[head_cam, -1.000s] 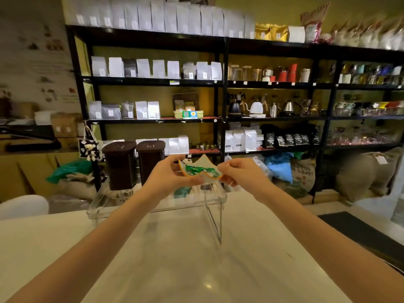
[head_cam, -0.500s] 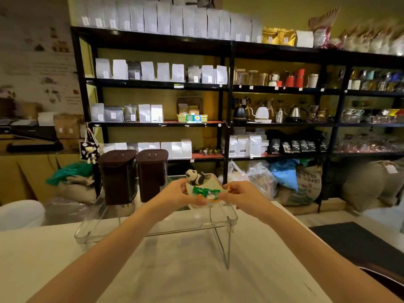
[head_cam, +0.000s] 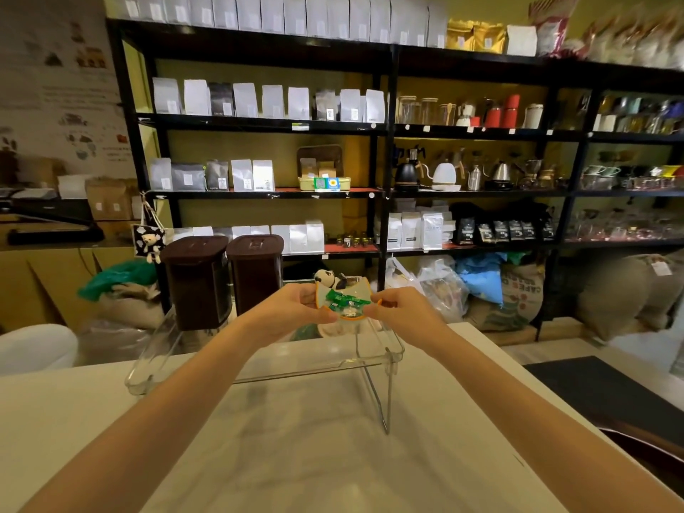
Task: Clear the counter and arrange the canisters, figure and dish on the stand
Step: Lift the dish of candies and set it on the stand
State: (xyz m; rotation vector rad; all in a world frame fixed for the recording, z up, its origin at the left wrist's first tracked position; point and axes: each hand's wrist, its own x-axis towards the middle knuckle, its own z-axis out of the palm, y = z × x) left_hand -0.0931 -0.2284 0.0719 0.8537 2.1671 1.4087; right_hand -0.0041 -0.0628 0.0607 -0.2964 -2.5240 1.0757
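Observation:
A small cat-shaped dish (head_cam: 346,303) with an orange rim and green wrapped sweets in it is gripped by my left hand (head_cam: 292,309) on its left edge and my right hand (head_cam: 398,309) on its right edge. I hold it low over the right part of the clear acrylic stand (head_cam: 385,349). Two dark brown canisters (head_cam: 196,281) (head_cam: 255,272) stand side by side on the stand's left half. A panda figure (head_cam: 327,279) sits on the stand just behind the dish.
The stand rests on a pale marble counter (head_cam: 296,457). Behind it rise black shelves (head_cam: 385,131) with bags, kettles and jars. Sacks (head_cam: 510,298) and plastic bags lie on the floor beyond. A dark mat (head_cam: 599,394) lies at the right.
Both hands have lowered the dish toward the stand's right side, and the panda figure behind it has come into sight. The camera has tilted and moved closer.

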